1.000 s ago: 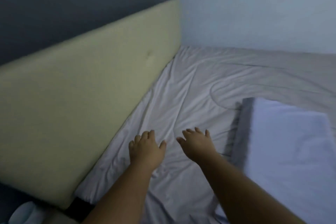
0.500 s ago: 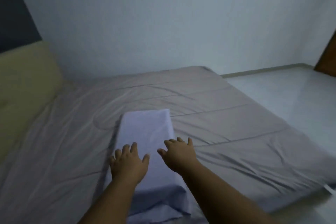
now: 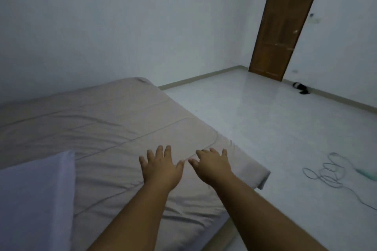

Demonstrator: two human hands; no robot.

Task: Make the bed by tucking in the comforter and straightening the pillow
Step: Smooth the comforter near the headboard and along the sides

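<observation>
While both hands reach out over the bed, this is how things look:

Left hand: the left hand [image 3: 160, 168] is open with its fingers spread, palm down. It holds nothing. It is over the comforter, and I cannot tell if it presses on it or is just above it.

Right hand: the right hand [image 3: 212, 166] is open too, fingers spread, holding nothing. It is just beside the left hand and nearer the edge of the bed.

Comforter: the grey comforter [image 3: 98, 128] lies spread over the bed. It has soft wrinkles and folds in it. Its near corner [image 3: 263, 177] hangs out past the side of the bed, toward the floor [image 3: 255, 120].

Pillow: the pale pillow [image 3: 34, 199] lies on the comforter at the lower left, apart from both hands.

Done, I think: the comforter is laid out and covers the top of the bed.

Left to do, I think: the corner that sticks out needs tucking in. The wrinkles need smoothing. The pillow may need to be set straight, but only part of it shows.

Other things: a cable [image 3: 326, 173] lies in loops on the floor, and a brown door [image 3: 285, 22] stands far off.
</observation>
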